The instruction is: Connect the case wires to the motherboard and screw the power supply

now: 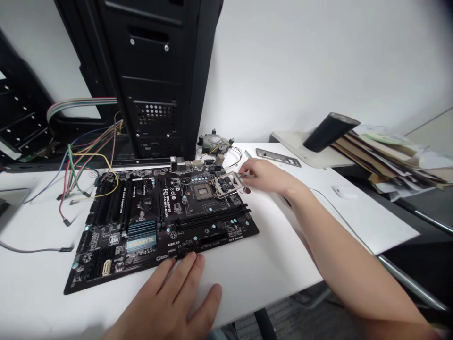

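A black Gigabyte motherboard [152,222] lies flat on the white table. My left hand [173,293] rests at its near edge, fingers stretched out, with the fingertips touching the board's rim and nothing held. At the board's right side, my right hand [260,174] has its fingers pinched at the outer edge of the metal CPU socket frame [228,184]. That frame is swung up and tilted to the right, away from the square CPU socket [203,191]. My fingers partly hide where they meet the frame. I cannot tell whether a processor sits in the socket.
Behind the board stands a black computer case [159,80] with loose coloured cables [81,160] trailing onto the table. A CPU cooler fan [214,141] and a metal I/O plate [278,157] lie at the back. Stacked papers and cardboard [385,156] sit at the right.
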{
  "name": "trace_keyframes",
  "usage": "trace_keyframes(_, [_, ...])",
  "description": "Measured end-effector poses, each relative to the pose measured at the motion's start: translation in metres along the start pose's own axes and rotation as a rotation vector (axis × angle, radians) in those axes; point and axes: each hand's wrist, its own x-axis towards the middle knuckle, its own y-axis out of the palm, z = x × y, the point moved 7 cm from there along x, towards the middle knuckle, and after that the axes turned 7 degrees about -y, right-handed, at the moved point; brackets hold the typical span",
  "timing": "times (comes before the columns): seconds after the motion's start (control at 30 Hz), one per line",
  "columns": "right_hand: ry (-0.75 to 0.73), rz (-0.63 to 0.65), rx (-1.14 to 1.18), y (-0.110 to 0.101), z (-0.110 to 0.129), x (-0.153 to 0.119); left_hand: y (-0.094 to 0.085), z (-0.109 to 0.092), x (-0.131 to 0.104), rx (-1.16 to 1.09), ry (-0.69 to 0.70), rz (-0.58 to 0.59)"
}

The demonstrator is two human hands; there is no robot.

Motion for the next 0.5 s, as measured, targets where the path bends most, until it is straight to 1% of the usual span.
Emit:
trace_keyframes(0.2, [0.038,-0.042,0.124,-0.001,-0.001,-0.002,0.0,0.001,0.0,0.001,-0.016,0.013])
trace_keyframes(0.27, [0.046,-0.096,0.142,-0.006,-0.002,-0.002,-0.001,0.001,0.0,-0.002,-0.021,0.003])
trace_keyframes(0.33, [0.065,-0.231,0.179,-0.016,-0.006,-0.003,-0.001,0.001,0.0,-0.005,-0.03,0.001])
trace_keyframes(0.43, [0.096,-0.491,0.28,-0.031,-0.014,-0.008,-0.001,0.002,0.0,-0.001,-0.053,0.008])
trace_keyframes(0.5, [0.088,-0.613,0.331,-0.035,-0.016,-0.012,0.0,0.002,0.0,-0.003,-0.057,0.024])
